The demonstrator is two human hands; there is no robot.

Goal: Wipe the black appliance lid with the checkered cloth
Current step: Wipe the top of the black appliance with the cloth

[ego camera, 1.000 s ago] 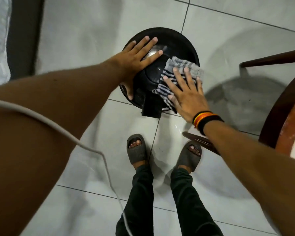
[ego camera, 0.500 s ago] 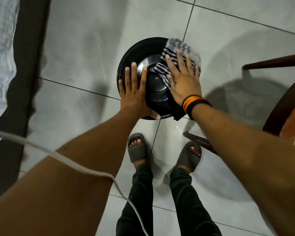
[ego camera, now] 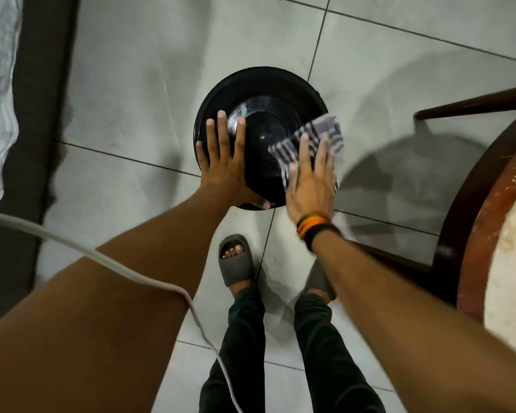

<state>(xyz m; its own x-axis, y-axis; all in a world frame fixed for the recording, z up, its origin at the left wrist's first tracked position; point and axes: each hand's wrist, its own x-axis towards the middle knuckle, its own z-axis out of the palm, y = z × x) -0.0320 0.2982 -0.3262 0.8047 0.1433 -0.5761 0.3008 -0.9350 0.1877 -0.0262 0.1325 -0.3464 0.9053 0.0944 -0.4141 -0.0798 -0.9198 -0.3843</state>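
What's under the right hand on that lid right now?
The checkered cloth, pressed flat on the right side of the black lid by the right hand. The lid surface beneath cloth and palm is covered, unseen.

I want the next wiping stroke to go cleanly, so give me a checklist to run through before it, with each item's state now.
1. Checkered cloth under the right hand, flat on the black lid: ok.
2. Left hand braced flat on the lid's left side, steadying it: ok.
3. Left hand out of the cloth's path: not ok if the stroke crosses left; its fingers cover that side.
4. White cable away from the lid: ok, it hangs nearer the camera, over the left arm.
5. Chair clear of the right arm: ok, though near.
6. Lid already clean: cannot tell; only glare shows.
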